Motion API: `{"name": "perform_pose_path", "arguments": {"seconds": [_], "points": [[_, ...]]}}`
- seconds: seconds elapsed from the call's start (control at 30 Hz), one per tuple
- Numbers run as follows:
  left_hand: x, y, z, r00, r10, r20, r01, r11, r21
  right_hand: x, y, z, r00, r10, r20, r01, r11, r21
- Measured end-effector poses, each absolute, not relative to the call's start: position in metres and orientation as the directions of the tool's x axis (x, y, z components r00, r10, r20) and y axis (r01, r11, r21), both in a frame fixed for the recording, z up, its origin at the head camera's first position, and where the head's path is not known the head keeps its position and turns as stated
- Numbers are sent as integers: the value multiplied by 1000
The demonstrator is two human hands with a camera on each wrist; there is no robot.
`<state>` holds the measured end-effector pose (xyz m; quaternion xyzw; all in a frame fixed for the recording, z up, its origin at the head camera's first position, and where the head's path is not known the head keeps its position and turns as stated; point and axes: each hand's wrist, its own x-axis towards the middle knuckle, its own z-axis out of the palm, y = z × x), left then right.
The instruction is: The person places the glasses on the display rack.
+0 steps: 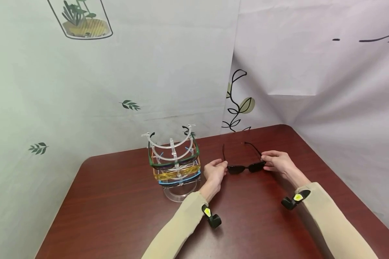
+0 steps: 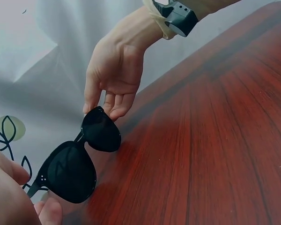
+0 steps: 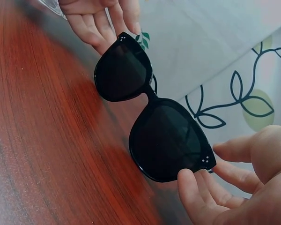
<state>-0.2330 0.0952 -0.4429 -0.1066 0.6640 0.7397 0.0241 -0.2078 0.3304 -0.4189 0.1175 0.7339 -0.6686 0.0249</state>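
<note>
A pair of black sunglasses (image 1: 236,169) with dark lenses is held between both hands above the right part of the table, its temples unfolded and pointing toward the wall. My left hand (image 1: 215,173) pinches the left end of the frame near the hinge. At the opposite end, my right hand (image 1: 279,163) grips the other hinge corner between thumb and fingers. Both lenses of the sunglasses (image 3: 171,138) face the right wrist camera. In the left wrist view the right hand (image 2: 116,70) shows beyond the far lens.
Left of the hands stands a clear display stand (image 1: 173,197) holding several glasses, among them green-framed (image 1: 196,153), yellow (image 1: 165,176) and blue-framed (image 1: 194,177) ones. The dark red table (image 1: 116,208) meets a printed fabric wall (image 1: 168,72) at its back edge.
</note>
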Motion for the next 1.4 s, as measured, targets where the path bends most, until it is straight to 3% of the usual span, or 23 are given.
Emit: {"name": "perform_pose_path", "arguments": {"seconds": [1.4], "points": [[-231,101,-439,-971,-127,-201,-192,-77,978,-200,328,-420,-948,263,-181,197,35,-980]]}}
